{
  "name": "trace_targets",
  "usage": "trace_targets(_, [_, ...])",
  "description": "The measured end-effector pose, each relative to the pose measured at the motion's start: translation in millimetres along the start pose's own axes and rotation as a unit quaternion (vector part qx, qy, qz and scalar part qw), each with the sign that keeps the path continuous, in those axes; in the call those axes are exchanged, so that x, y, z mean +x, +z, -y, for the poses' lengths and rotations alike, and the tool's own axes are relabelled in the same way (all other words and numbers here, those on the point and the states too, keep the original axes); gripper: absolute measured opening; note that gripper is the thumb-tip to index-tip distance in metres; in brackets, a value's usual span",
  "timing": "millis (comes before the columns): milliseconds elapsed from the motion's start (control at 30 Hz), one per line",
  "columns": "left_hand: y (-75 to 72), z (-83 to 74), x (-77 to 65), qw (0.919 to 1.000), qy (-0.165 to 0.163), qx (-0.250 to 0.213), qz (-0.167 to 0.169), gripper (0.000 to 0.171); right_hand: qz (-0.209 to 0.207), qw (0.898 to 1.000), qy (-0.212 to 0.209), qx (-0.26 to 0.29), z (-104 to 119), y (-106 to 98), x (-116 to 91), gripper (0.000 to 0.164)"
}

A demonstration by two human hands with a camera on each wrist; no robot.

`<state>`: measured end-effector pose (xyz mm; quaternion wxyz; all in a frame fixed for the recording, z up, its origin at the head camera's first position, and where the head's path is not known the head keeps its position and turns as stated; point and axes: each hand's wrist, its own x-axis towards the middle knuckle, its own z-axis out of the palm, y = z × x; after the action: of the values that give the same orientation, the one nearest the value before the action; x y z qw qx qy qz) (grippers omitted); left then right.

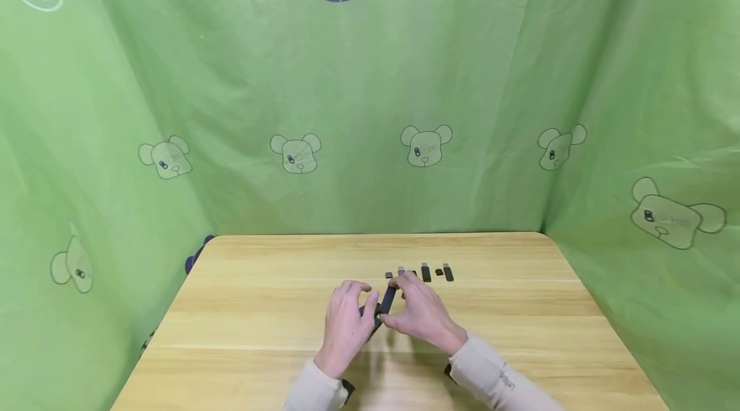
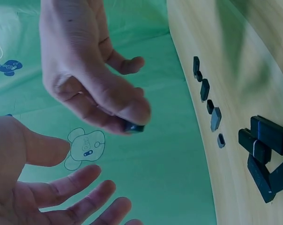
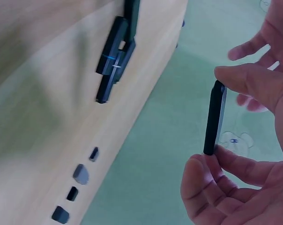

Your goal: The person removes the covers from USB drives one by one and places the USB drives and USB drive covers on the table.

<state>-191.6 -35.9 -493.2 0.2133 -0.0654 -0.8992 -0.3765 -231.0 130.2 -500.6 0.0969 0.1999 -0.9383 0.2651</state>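
My right hand (image 1: 424,316) pinches a slim black stick (image 3: 215,119) by its two ends, thumb at one end and fingertips at the other. It is raised above the table; whether it is a USB stick cannot be told. Beside it my left hand (image 1: 347,322) hovers with fingers spread, and in the left wrist view nothing lies between its thumb and fingers. Below both hands, several black oblong sticks (image 2: 272,136) lie crossed over one another on the table. The head view shows that pile only partly, behind the left hand.
Toward the back of the wooden table (image 1: 260,308) runs a row of USB sticks (image 1: 426,273) with metal plugs, and small dark caps (image 1: 439,272) between them. My right hand partly covers the row. A green printed curtain (image 1: 358,77) hangs behind the table and at both sides.
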Motion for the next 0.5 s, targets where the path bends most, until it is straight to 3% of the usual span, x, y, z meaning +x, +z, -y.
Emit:
trace_targets(333, [6.1,-1.5,2.9,0.999,-0.024,-0.001,0.038,0.021,-0.01,0.999,-0.04,-0.014,12.6,-7.6,-4.1,0.065])
trace_targets(500, [8.2,-2.3,5.6,0.9992,-0.017,0.001,0.035,0.023,-0.028,0.995,-0.083,-0.036,18.7,-12.8,-5.0,0.063])
